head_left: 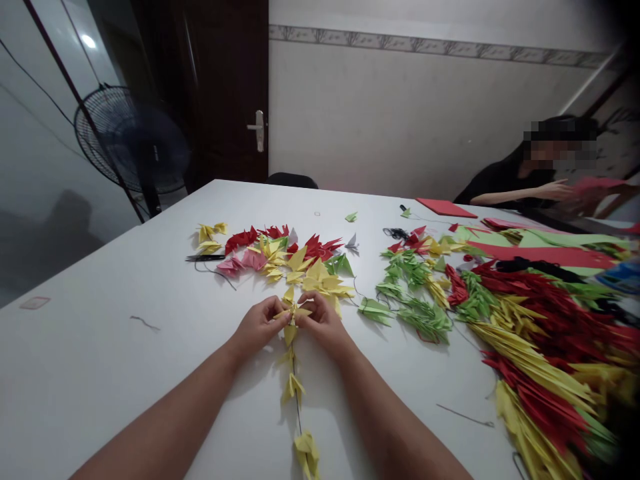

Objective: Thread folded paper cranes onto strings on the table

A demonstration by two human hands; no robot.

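Both of my hands meet near the middle of the white table (pixel 90 347). My left hand (pixel 260 325) pinches the left side of a yellow folded paper piece (pixel 291 333), and my right hand (pixel 324 323) grips its right side. A dark string (pixel 299 417) runs from this piece toward me, with more yellow paper pieces (pixel 293 387) spaced along it and a larger one (pixel 307 453) near the bottom edge. Just beyond my fingers lie yellow paper pieces (pixel 323 277), with red (pixel 243 240), pink (pixel 254 259) and green ones (pixel 340 265) around them.
Scissors (pixel 206 257) lie left of the pile. Green strung pieces (pixel 425 319) and a large heap of red and yellow ones (pixel 545 313) cover the right side. A red sheet (pixel 445 208) lies farther back. Another person (pixel 520 180) sits at the far right; a fan (pixel 133 143) stands at left.
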